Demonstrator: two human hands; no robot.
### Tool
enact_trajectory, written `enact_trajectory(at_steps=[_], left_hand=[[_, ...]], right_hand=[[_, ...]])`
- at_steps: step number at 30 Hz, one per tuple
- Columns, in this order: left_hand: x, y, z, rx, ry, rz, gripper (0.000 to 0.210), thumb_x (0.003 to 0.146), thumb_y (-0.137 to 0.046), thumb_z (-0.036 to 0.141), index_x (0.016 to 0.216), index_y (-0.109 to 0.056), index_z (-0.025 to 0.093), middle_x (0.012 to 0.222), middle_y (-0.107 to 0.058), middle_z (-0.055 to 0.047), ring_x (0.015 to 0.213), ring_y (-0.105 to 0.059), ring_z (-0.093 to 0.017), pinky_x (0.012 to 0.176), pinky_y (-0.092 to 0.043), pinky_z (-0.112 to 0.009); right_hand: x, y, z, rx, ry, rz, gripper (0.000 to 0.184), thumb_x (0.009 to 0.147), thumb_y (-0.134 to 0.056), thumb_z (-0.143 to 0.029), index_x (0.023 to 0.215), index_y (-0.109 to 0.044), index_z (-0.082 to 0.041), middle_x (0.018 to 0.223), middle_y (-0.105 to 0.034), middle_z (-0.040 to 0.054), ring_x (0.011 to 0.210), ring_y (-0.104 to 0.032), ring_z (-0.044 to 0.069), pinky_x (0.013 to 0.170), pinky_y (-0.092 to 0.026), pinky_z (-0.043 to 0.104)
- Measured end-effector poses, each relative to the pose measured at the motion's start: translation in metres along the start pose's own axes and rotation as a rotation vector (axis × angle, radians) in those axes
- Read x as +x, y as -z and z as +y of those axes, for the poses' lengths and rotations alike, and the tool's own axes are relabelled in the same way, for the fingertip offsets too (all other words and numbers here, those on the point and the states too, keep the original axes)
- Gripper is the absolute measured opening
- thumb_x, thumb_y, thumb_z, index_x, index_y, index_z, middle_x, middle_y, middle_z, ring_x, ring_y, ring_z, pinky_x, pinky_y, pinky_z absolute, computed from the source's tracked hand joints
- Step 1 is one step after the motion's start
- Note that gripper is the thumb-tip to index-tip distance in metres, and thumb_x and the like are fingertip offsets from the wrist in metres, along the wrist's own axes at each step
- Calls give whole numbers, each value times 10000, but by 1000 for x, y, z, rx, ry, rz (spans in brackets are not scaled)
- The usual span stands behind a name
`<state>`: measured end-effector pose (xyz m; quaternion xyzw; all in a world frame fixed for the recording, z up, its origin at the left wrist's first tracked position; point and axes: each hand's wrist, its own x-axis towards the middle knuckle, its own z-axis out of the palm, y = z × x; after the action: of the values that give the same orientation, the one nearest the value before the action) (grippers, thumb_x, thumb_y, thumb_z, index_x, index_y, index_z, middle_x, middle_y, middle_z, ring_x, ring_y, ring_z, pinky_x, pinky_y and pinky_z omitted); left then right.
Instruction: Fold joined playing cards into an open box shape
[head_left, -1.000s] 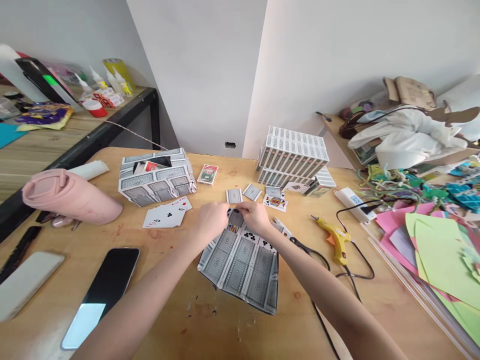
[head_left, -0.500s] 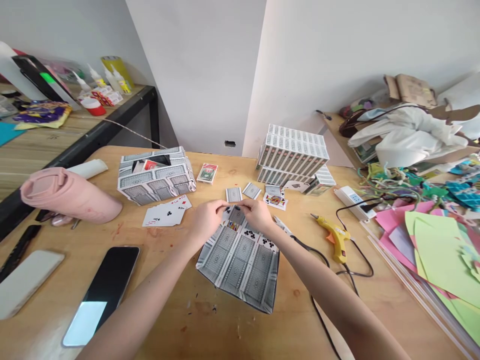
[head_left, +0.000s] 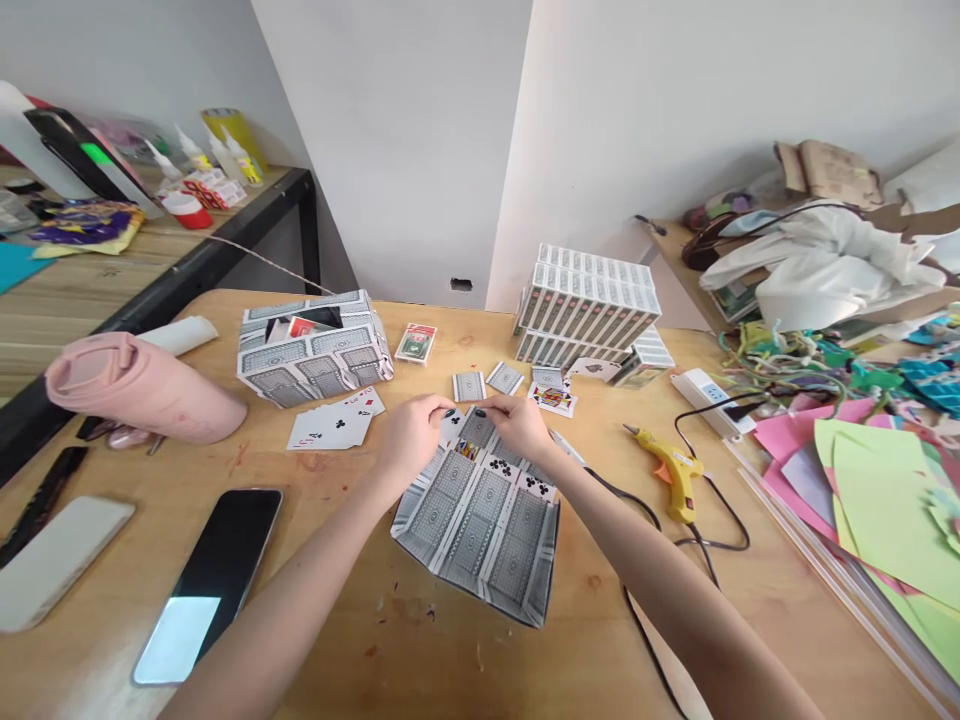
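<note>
The left hand (head_left: 414, 436) and right hand (head_left: 519, 430) each have a narrow grip, fingertips pinching the far edge of a card panel (head_left: 474, 520). The panel extends toward 6 o'clock over the desk (head_left: 390, 665). Just beyond the fingertips, a face-down card (head_left: 469, 387) lies at 12. Farther out are fanned cards (head_left: 334, 424) at 9, a card-covered box (head_left: 334, 365) at 10, a yellow glue gun (head_left: 681, 480) at 3 and a phone (head_left: 225, 550) at 8.
</note>
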<state>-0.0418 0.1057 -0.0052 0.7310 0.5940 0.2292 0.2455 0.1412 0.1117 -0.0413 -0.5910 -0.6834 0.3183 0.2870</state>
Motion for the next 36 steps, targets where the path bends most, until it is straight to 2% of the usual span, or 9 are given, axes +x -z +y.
enact_trajectory(at_steps=[9,12,16,19,22,26,29,33,36], left_hand=[[-4,-4,2,28,12,140,230,837,-423,141,889,-642,190,890,-702,-32,831,-635,-173,743,-452,-266],[-7,-3,6,48,-42,86,220,846,-415,155,918,-620,195,921,-686,-31,846,-628,-164,751,-447,-254],[-10,0,10,151,-62,-78,280,809,-478,159,1075,-557,200,929,-681,-42,825,-634,-179,703,-440,-250],[-10,2,10,231,2,-203,196,799,-483,164,969,-578,175,829,-688,-59,786,-641,-205,616,-414,-249],[-8,5,11,244,33,-207,126,810,-460,174,838,-584,176,785,-686,-65,763,-642,-210,576,-380,-244],[-8,14,16,217,22,-117,147,818,-445,191,804,-591,182,716,-674,-48,660,-623,-192,534,-351,-247],[-10,26,23,159,-43,3,179,829,-450,208,830,-628,184,674,-669,-27,595,-605,-167,528,-374,-242],[-14,45,38,93,-304,247,222,838,-462,154,948,-652,189,825,-712,-25,717,-647,-148,659,-461,-234],[-17,56,47,90,-521,464,303,830,-462,86,1053,-621,214,995,-699,-15,870,-649,-143,797,-484,-245]], right_hand=[[-1,1,3,10,6,14,261,797,-477,-160,899,-712,-214,917,-725,14,827,-654,164,764,-476,262],[0,0,3,6,23,16,252,797,-480,-157,896,-707,-207,913,-724,18,822,-649,161,759,-469,259],[0,5,-3,-31,40,-3,233,789,-484,-148,869,-695,-206,874,-718,17,784,-636,157,722,-457,253],[0,13,-14,-83,49,-6,215,789,-480,-150,845,-682,-198,802,-704,16,715,-613,148,673,-436,244],[2,27,-28,-95,60,-60,195,800,-476,-161,838,-665,-189,764,-683,10,693,-590,137,664,-417,243],[6,54,-44,-9,24,-243,225,854,-461,-302,840,-645,-174,779,-654,16,712,-574,147,665,-422,268],[5,75,-48,189,-49,-428,338,864,-448,-457,914,-645,-187,873,-662,27,780,-595,169,730,-461,313],[-6,95,-55,444,-138,-517,459,849,-406,-578,1051,-641,-239,1034,-661,32,954,-601,204,879,-458,386],[-17,104,-73,517,-27,-503,427,876,-395,-535,1117,-618,-261,1115,-638,19,1060,-563,199,977,-398,400]])
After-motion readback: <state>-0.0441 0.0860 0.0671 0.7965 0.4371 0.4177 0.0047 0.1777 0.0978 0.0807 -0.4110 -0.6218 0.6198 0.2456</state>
